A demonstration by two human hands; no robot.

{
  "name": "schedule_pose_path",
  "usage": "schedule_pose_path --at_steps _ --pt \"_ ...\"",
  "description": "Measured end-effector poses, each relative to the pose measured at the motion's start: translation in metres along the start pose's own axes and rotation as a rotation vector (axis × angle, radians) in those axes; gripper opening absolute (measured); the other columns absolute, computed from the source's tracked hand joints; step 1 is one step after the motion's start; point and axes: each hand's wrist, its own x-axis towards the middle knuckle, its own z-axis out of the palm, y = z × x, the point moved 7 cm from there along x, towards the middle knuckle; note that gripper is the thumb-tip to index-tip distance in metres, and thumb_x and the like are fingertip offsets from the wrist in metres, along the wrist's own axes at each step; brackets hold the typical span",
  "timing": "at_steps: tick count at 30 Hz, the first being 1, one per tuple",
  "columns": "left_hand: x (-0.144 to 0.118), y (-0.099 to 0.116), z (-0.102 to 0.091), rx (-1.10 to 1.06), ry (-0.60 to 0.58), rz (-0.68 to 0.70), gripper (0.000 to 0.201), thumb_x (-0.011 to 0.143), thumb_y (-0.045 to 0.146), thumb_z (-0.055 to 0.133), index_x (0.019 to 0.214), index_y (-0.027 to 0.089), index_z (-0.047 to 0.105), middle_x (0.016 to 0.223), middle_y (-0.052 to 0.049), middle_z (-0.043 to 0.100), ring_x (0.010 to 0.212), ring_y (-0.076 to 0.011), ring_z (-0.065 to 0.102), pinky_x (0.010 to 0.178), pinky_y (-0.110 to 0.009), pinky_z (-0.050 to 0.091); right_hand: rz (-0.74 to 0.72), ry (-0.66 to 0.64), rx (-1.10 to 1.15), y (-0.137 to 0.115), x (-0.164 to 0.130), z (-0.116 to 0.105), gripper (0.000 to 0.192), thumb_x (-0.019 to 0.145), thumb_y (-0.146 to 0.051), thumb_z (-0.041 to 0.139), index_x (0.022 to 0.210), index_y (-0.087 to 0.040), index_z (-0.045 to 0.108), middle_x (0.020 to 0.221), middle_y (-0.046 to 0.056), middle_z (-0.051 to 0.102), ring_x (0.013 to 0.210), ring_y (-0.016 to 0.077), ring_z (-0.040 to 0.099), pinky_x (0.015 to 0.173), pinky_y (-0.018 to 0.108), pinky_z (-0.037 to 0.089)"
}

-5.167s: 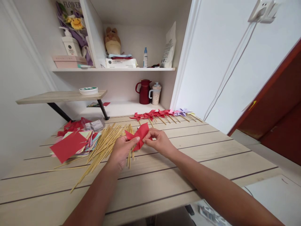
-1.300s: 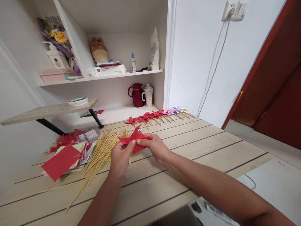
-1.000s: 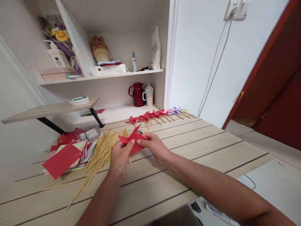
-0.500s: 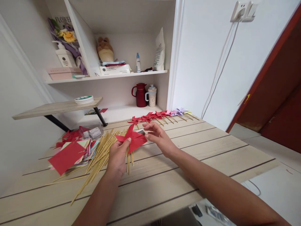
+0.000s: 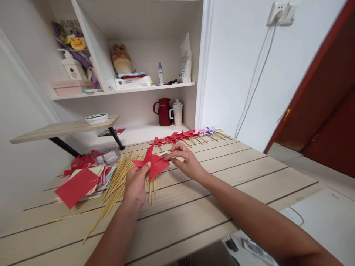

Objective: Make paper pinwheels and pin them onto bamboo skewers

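My left hand is closed on a red folded-paper pinwheel, its thumb pressed on the front near the middle. The pinwheel's points spread out above the table. My right hand is at the pinwheel's right point, fingers curved and apart, with the index fingertip at the paper's edge; whether it touches is hard to tell. Behind the paper, a small grey-and-white object is partly hidden. Thin wooden sticks lie in a loose heap beside and under my left hand.
Left of the sticks, a red paper sheet tops a stack of coloured papers, near a clear plastic box. Finished pinwheels on sticks line the table's back edge. A small raised shelf stands at left; a dark red jug stands behind.
My right hand's fingers have come closer to the pinwheel's right point, and the index finger has straightened toward it. My left hand keeps its hold. The view has shifted slightly.
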Motion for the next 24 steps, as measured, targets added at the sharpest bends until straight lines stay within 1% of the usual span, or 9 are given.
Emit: schedule_pose_path --at_steps 3,7,10,12,15,17,20,24 --pt "-0.001 0.000 0.003 0.011 -0.020 -0.015 0.021 0.064 0.016 0.086 0.079 0.009 0.074 0.077 -0.009 0.078 0.068 -0.0162 0.072 0.073 -0.026 0.057 0.049 -0.018 0.059 0.009 0.002 0.001 0.021 0.087 -0.014 0.067 0.090 -0.030 0.081 0.105 0.006 0.056 0.112 0.0241 0.057 0.106 0.048 0.044" --pt "-0.002 -0.001 0.006 0.012 -0.035 -0.039 0.015 0.068 0.013 0.082 0.080 0.009 0.074 0.075 -0.009 0.077 0.068 -0.0170 0.072 0.076 -0.028 0.057 0.049 -0.058 0.155 0.003 0.002 0.001 0.012 0.088 -0.025 0.072 0.091 -0.032 0.082 0.116 0.007 0.056 0.120 0.0253 0.055 0.109 0.047 0.042" --pt "-0.001 -0.002 0.005 0.026 -0.046 -0.043 0.017 0.067 0.014 0.083 0.081 0.009 0.075 0.077 -0.009 0.078 0.070 -0.0165 0.073 0.077 -0.027 0.057 0.069 -0.120 0.192 0.001 0.001 0.005 0.010 0.087 -0.028 0.074 0.090 -0.032 0.082 0.121 0.007 0.059 0.121 0.0258 0.056 0.108 0.047 0.043" --pt "0.001 -0.004 0.004 0.034 -0.069 -0.047 0.021 0.066 0.016 0.084 0.084 0.009 0.075 0.081 -0.010 0.079 0.073 -0.0165 0.073 0.077 -0.027 0.057 0.103 -0.167 0.210 0.004 -0.001 0.009 0.011 0.086 -0.029 0.074 0.092 -0.032 0.082 0.119 0.007 0.062 0.118 0.0253 0.058 0.105 0.046 0.045" --pt "0.005 -0.007 0.001 0.045 -0.091 -0.048 0.027 0.063 0.020 0.087 0.085 0.010 0.076 0.083 -0.009 0.079 0.073 -0.0163 0.072 0.074 -0.026 0.056 0.126 -0.214 0.228 0.007 -0.002 0.013 0.013 0.089 -0.029 0.070 0.094 -0.031 0.082 0.108 0.006 0.069 0.105 0.0229 0.064 0.098 0.043 0.049" --pt "0.006 -0.008 -0.001 0.047 -0.086 -0.043 0.028 0.061 0.021 0.088 0.083 0.010 0.075 0.081 -0.009 0.079 0.072 -0.0158 0.071 0.073 -0.026 0.056 0.116 -0.216 0.243 0.006 -0.002 0.013 0.016 0.091 -0.028 0.066 0.094 -0.029 0.082 0.101 0.005 0.072 0.099 0.0215 0.066 0.094 0.040 0.050" --pt "0.006 -0.008 -0.001 0.041 -0.085 -0.046 0.029 0.060 0.022 0.089 0.082 0.010 0.075 0.079 -0.008 0.078 0.070 -0.0154 0.071 0.074 -0.026 0.056 0.132 -0.217 0.278 0.005 -0.002 0.014 0.021 0.092 -0.025 0.061 0.093 -0.027 0.082 0.098 0.005 0.075 0.095 0.0202 0.068 0.090 0.037 0.051" --pt "0.003 -0.009 0.003 0.045 -0.113 -0.075 0.025 0.062 0.020 0.087 0.081 0.009 0.075 0.078 -0.010 0.078 0.071 -0.0168 0.072 0.072 -0.026 0.056 0.194 -0.219 0.284 0.007 -0.003 0.014 0.019 0.090 -0.026 0.063 0.092 -0.026 0.081 0.095 0.004 0.077 0.092 0.0197 0.069 0.087 0.036 0.052"
